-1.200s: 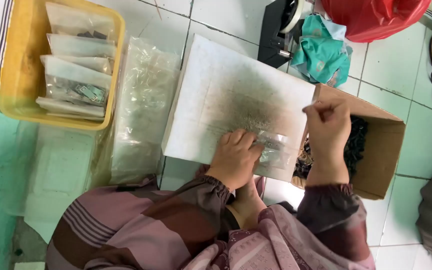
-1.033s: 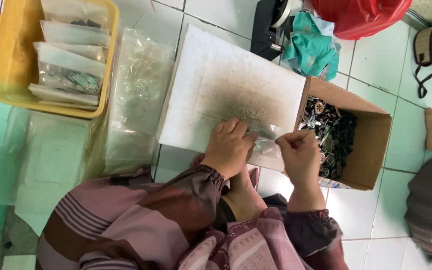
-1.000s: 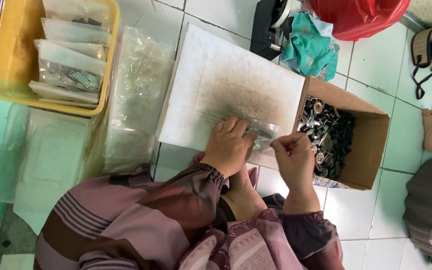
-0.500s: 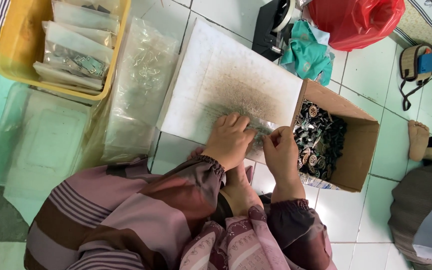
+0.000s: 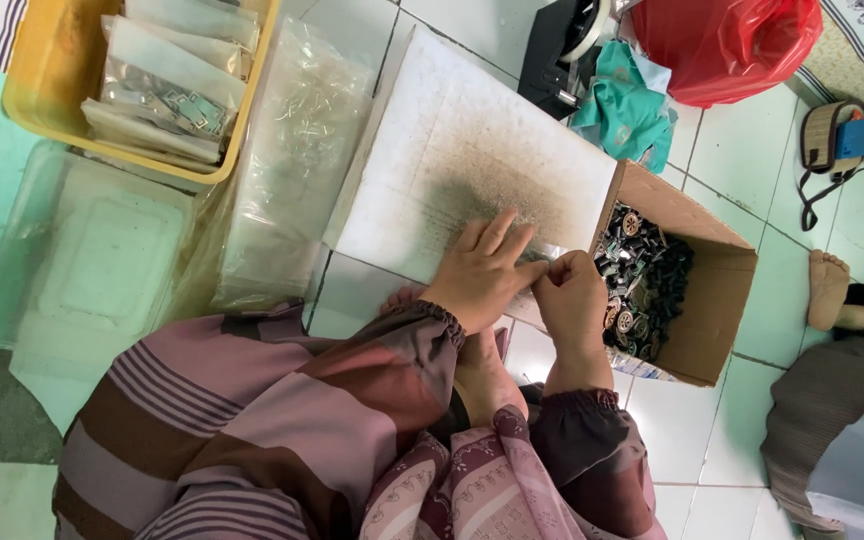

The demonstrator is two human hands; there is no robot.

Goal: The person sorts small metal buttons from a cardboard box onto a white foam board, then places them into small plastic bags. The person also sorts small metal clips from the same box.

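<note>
My left hand [image 5: 482,275] lies flat, fingers spread, pressing a small clear plastic bag [image 5: 550,254] onto the near right edge of a white foam board [image 5: 472,165]. My right hand [image 5: 572,295] sits right beside it, fingertips pinched on the bag's edge and touching the left index finger. Most of the bag is hidden under my hands. An open cardboard box [image 5: 697,300] of small black and metal parts stands just right of my right hand.
A yellow tray [image 5: 52,90] with filled clear bags sits far left, beside a stack of clear plastic bags [image 5: 282,170]. Behind the board are a black tape dispenser [image 5: 562,40], a teal cloth [image 5: 632,105] and a red plastic bag [image 5: 732,45]. Another person's foot [image 5: 830,290] is at the right.
My right hand came away from the cardboard box and moved left to the bag beside my left hand. The left hand stayed pressed on the board.
</note>
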